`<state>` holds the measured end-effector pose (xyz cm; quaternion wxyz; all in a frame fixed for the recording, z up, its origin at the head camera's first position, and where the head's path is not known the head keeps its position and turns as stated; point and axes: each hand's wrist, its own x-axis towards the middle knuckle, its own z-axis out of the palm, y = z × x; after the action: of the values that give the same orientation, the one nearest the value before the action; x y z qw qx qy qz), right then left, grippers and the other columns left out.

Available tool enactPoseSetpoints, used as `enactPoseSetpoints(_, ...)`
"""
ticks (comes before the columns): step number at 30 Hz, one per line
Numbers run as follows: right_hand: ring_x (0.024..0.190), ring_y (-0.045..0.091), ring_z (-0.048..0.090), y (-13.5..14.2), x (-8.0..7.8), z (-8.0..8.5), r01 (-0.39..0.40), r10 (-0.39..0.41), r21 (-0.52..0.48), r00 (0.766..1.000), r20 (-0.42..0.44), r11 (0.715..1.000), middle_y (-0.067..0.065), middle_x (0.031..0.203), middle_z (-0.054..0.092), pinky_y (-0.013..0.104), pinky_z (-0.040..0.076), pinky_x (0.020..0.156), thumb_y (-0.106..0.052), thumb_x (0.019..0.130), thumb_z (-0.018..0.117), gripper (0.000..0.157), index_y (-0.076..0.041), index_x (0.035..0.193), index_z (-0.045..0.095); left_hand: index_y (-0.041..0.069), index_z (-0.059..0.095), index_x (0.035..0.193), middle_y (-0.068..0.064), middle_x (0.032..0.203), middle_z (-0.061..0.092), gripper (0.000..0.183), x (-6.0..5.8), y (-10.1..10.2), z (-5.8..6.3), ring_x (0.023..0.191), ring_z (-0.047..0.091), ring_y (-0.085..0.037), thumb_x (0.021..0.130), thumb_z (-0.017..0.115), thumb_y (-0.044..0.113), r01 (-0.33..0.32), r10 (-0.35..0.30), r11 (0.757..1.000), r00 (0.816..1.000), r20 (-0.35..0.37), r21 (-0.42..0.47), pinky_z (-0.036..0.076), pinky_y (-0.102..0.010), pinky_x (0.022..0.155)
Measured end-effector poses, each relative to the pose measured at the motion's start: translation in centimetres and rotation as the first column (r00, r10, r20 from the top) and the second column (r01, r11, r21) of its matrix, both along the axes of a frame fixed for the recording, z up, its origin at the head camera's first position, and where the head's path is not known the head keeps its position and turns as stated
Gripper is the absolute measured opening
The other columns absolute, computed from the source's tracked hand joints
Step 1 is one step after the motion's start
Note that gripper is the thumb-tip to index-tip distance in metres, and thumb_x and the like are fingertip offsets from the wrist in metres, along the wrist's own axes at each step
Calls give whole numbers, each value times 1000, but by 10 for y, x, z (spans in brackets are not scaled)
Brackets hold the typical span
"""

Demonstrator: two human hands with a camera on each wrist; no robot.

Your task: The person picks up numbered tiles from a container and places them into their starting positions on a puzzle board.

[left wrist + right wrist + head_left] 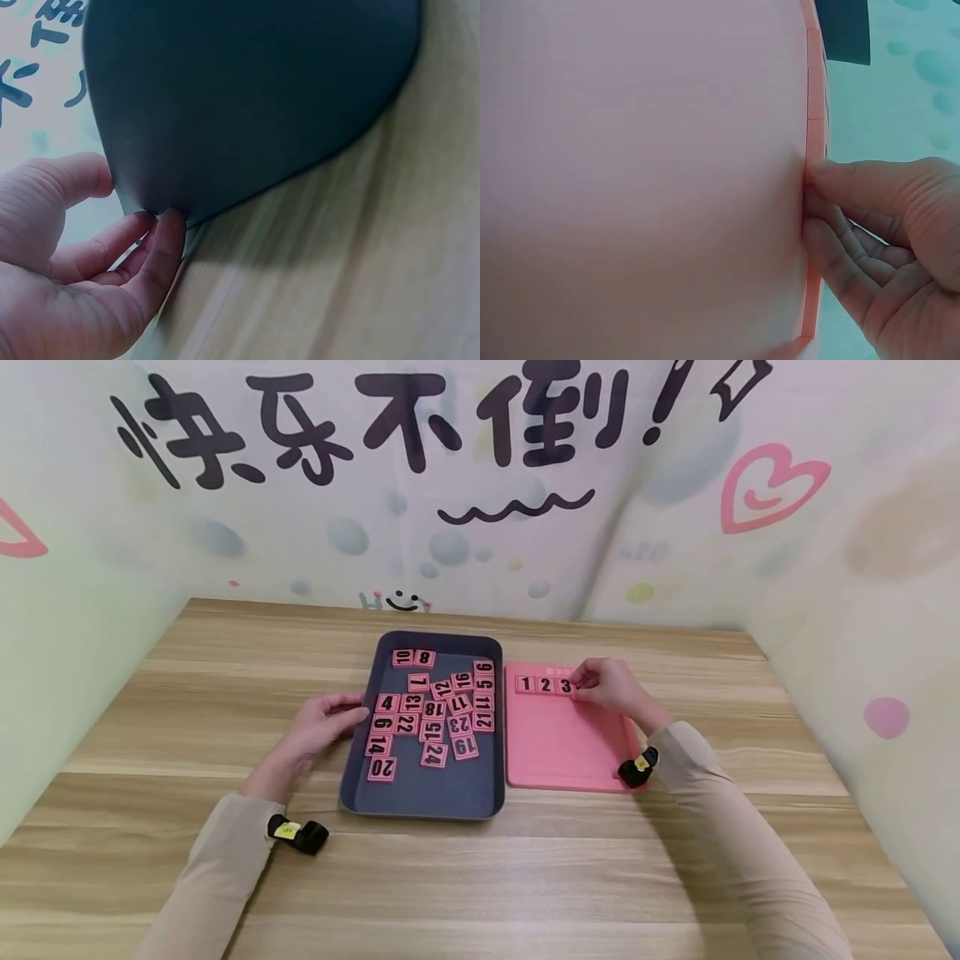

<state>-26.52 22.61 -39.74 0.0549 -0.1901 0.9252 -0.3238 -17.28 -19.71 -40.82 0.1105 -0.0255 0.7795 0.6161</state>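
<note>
My right hand pinches the edge of the pink number 3 tile at the top of a pink board. To its left, tiles 1 and 2 lie in the same row. In the right wrist view, thumb and fingertips meet the row at the board's edge. My left hand touches the left side of a dark grey tray, its thumb at the rim. The left wrist view shows loosely bent fingers against the outer wall. Several number tiles lie loose in the tray, turned various ways.
Tray and board stand side by side on a wood-grain table. Behind them hangs a printed cloth with large characters. Each wrist wears a small black camera; one is on the left wrist, one on the right.
</note>
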Motion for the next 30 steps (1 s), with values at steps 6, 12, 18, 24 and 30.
enactPoseSetpoints(6, 78, 27, 64, 0, -1, 0, 5, -5, 0, 1000, 11, 1000, 17, 84, 66, 32, 54, 70, 3, 76, 74, 17, 7, 90, 65, -12, 48, 127, -28, 125, 51, 44, 0, 0, 0, 84, 56, 0, 92, 59, 12, -1, 1, 1000, 1000, 0, -4, 49, -16, 75)
enactPoseSetpoints(12, 77, 26, 63, -2, -1, 8, 41, -40, 73, 999, -12, 996, 16, 84, 66, 34, 52, 70, -5, 76, 76, 21, 6, 90, 64, -12, 49, 127, -27, 125, 51, 44, -1, -1, 1, 84, 56, -1, 92, 59, 13, 0, 0, 1000, 1000, 4, -22, 49, -16, 75)
enactPoseSetpoints(18, 81, 26, 61, -21, 2, 30, 115, -112, 85, 993, -33, 990, 15, 88, 65, 38, 49, 72, -16, 81, 73, 26, 4, 95, 64, -12, 47, 128, -29, 127, 50, 44, -1, -1, 1, 86, 56, -2, 92, 58, 12, 9, -9, 1000, 1000, 6, -15, 49, -16, 76)
enactPoseSetpoints(24, 86, 25, 62, -71, 6, 49, 59, -59, -37, 998, 1, 998, 14, 94, 66, 35, 52, 77, -16, 83, 72, 28, 4, 101, 64, -13, 47, 128, -28, 127, 49, 44, -1, -2, 1, 85, 56, 0, 92, 58, 12, 8, -8, 1000, 1000, 1, -2, 49, -16, 76)
enactPoseSetpoints(30, 83, 20, 61, -127, 10, 57, -38, 46, -128, 997, 55, 991, 9, 92, 65, 29, 52, 73, -15, 82, 73, 22, -1, 98, 65, -13, 47, 127, -28, 126, 50, 44, -1, -2, 0, 84, 56, 0, 92, 58, 12, 13, -13, 1000, 1000, 0, -8, 49, -16, 76)
